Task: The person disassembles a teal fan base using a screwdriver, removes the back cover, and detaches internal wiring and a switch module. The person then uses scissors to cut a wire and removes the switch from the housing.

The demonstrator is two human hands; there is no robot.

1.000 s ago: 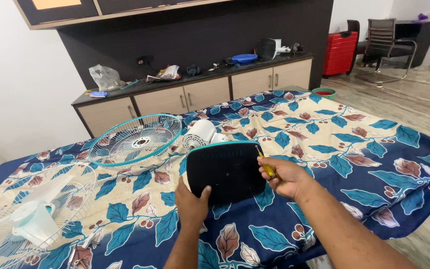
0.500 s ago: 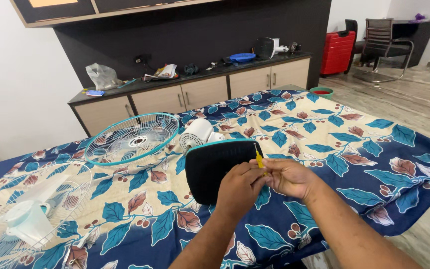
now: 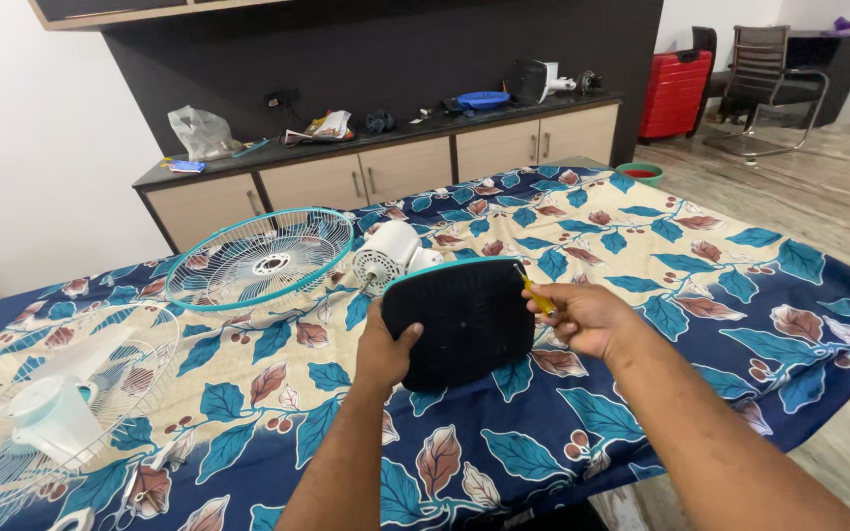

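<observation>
A person's two bare arms reach forward over a bed covered with a dark blue sheet printed with blue and brown leaves. The left hand grips the lower left edge of a black fan base, a rounded plate with a teal rim, holding it tilted up off the sheet so its flat underside faces the camera. The right hand is closed around a yellow-handled screwdriver, whose tip points up and left to the base's upper right edge.

Just behind the base lies a white fan motor on its side. To its left, a teal wire fan guard rests flat on the sheet. At the far left lie a white wire guard and a pale translucent fan blade.

Beyond the bed, a low cabinet with beige doors and a dark top stands against a dark wall, carrying scattered small items. A red suitcase and an office chair stand at the far right.
</observation>
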